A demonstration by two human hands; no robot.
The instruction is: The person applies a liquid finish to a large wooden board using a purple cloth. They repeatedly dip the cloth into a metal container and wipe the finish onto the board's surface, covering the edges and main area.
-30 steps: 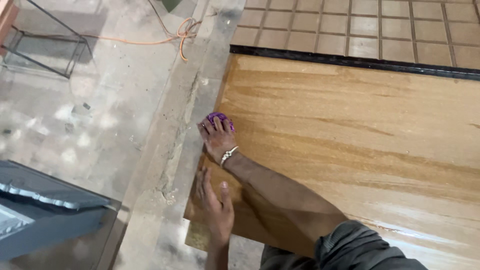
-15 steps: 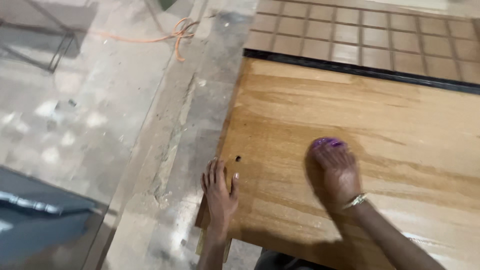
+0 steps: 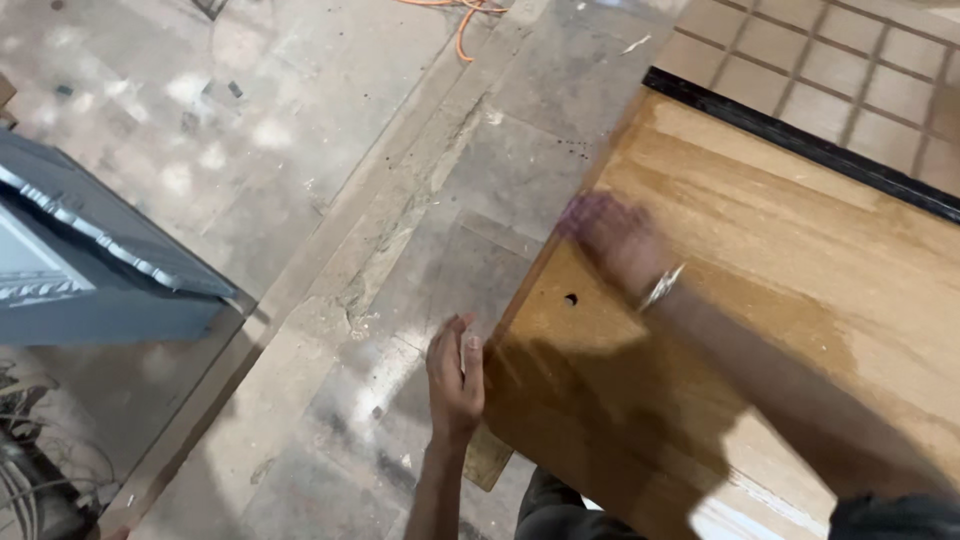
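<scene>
Head view: wooden panel (image 3: 790, 330) fills the right of the frame. Left hand (image 3: 456, 372) grips its left edge, fingers curled narrow around it. Right hand (image 3: 615, 243), blurred, lies on the panel near the upper-left corner; whether its fingers hold anything cannot be told. Small dark hole (image 3: 570, 299) sits between the hands.

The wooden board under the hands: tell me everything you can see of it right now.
The wooden board is a large flat panel of light brown wood with a streaky grain and a sheen in places. It lies flat, raised above the dusty concrete floor, with a black strip along its far edge. A small dark hole sits near its left edge. The left hand rests at that edge; the right hand, blurred, lies on its top. A shadow covers the near corner.
</scene>
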